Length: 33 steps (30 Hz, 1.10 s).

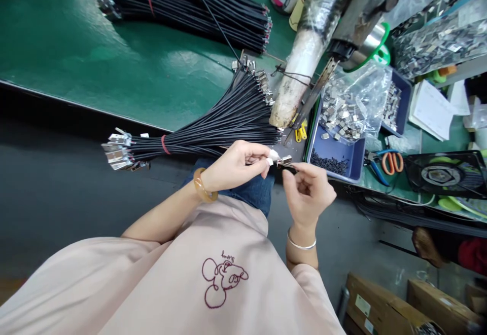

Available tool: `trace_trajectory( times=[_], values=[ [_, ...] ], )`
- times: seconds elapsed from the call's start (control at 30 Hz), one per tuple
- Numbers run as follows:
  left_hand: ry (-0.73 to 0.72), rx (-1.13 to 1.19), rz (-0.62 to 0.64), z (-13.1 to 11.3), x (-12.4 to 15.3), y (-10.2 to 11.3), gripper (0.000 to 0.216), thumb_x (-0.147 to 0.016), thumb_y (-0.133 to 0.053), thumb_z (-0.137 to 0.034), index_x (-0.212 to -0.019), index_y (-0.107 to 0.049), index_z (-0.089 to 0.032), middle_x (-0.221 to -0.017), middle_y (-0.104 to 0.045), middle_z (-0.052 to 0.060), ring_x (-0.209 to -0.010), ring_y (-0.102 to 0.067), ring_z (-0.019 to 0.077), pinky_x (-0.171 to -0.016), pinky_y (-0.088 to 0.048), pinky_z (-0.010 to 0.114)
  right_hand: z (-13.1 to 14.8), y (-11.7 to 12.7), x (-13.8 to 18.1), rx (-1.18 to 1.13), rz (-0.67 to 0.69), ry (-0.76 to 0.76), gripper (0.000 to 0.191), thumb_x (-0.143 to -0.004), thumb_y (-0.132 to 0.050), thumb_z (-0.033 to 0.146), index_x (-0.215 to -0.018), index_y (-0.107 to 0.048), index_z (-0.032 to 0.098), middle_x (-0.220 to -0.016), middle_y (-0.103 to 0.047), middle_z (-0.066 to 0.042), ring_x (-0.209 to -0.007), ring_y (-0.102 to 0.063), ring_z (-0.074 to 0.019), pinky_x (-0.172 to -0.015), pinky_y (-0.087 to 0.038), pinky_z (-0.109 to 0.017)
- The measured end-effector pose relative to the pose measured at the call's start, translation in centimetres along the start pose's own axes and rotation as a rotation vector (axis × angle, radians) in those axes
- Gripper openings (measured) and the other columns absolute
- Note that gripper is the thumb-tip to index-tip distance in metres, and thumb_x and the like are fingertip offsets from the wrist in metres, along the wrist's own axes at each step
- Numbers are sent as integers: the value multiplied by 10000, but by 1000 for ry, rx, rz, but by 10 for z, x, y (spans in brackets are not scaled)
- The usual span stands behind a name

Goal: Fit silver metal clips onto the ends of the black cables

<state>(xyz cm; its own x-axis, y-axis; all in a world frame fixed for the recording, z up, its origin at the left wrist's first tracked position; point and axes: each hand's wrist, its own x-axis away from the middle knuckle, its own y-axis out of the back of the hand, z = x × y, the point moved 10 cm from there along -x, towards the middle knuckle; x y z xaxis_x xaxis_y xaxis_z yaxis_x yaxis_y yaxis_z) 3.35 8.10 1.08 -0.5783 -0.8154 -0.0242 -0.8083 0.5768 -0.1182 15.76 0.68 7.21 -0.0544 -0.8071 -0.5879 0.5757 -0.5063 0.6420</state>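
Observation:
My left hand (238, 165), with white covers on its thumb and forefinger tips, is closed in a pinch on a black cable's end. A small silver metal connector (284, 159) sits just beyond those fingertips. From the other side my right hand (310, 193) pinches at the connector with thumb and forefinger; a thin dark piece shows there, too small to name. Behind my left hand lies a fanned bundle of black cables (220, 122), tied with a red band (165, 144) and carrying metal connectors at its left end.
Another cable bundle (190, 5) lies farther back. A wrapped pole-like fixture (294, 81) slants over the bench. On the right are a blue tray (355, 165) with metal shells and small black parts, pliers (380, 168), yellow snips (301, 131), papers (431, 109) and a fan (443, 174).

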Motion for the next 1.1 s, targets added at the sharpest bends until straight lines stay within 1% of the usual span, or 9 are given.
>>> trace_trajectory(
  times=[0.1, 0.17, 0.3, 0.37, 0.5, 0.63, 0.83, 0.97, 1.1],
  values=[
    [-9, 20, 24, 0, 0, -2, 121, -834, -604, -157, -781, -705, -116, -623, -681, 27, -561, -607, 100, -589, -494, 200, 19, -14, 0, 119, 74, 169, 128, -904, -698, 231, -1027, -664, 219, -543, -552, 99, -407, -429, -45, -470, -363, -206],
    [-8, 0, 38, 1, 0, -3, 111, -828, -609, -158, -779, -700, -118, -609, -666, 19, -546, -592, 97, -574, -483, 199, 20, -19, 0, 118, 84, 180, 48, -928, -650, 185, -971, -651, 204, -581, -602, 76, -433, -461, -46, -496, -372, -207],
    [5, -29, 37, 3, 1, -3, 115, -830, -627, -173, -870, -710, -103, -602, -649, 7, -529, -567, 92, -541, -456, 193, -7, -25, 2, -114, 195, -59, 49, -956, -607, 226, -912, -615, 204, -609, -596, 80, -416, -430, -39, -447, -331, -189],
    [-2, -34, 15, 4, 2, -2, 114, -831, -655, -184, -882, -713, -100, -643, -669, 14, -560, -583, 90, -563, -468, 188, -32, -13, 0, -174, 149, -222, 118, -961, -604, 306, -895, -614, 208, -615, -578, 78, -431, -439, -48, -438, -326, -188],
    [-143, -206, -72, -6, 2, 0, 67, -817, -723, -181, -818, -739, -115, -750, -731, 32, -621, -599, 89, -607, -464, 191, -84, 23, -18, 49, 10, -389, 221, -929, -629, 397, -847, -661, 194, -659, -600, 39, -515, -473, -82, -531, -368, -235],
    [-278, -405, -64, -16, 0, -7, 98, -861, -684, -155, -804, -761, -136, -740, -742, 24, -618, -587, 93, -620, -431, 211, -125, 10, -39, 184, 264, -417, 142, -854, -684, 332, -894, -722, 201, -866, -733, -16, -533, -414, -87, -584, -370, -271],
    [-30, -185, 89, 3, -10, -8, 302, -910, -596, -240, -634, -638, -125, -564, -653, 12, -514, -549, 76, -545, -418, 182, -146, -10, -44, 161, 519, -454, 125, -810, -709, 313, -781, -677, 195, -736, -672, 30, -487, -399, -63, -566, -319, -257],
    [44, -43, 23, 10, -13, -3, 212, -870, -637, -256, -714, -650, -113, -562, -640, 14, -513, -567, 77, -545, -449, 174, -145, 5, -41, 144, 405, -486, 158, -826, -697, 326, -762, -641, 194, -580, -517, 80, -442, -316, -50, -519, -254, -247],
    [47, -21, -46, 13, -15, -1, 97, -832, -654, -202, -806, -665, -109, -592, -649, 8, -533, -586, 76, -569, -474, 173, -126, 30, -34, 33, 72, -494, 164, -843, -691, 341, -790, -644, 193, -708, -622, 40, -464, -368, -49, -506, -284, -239]
  ],
)
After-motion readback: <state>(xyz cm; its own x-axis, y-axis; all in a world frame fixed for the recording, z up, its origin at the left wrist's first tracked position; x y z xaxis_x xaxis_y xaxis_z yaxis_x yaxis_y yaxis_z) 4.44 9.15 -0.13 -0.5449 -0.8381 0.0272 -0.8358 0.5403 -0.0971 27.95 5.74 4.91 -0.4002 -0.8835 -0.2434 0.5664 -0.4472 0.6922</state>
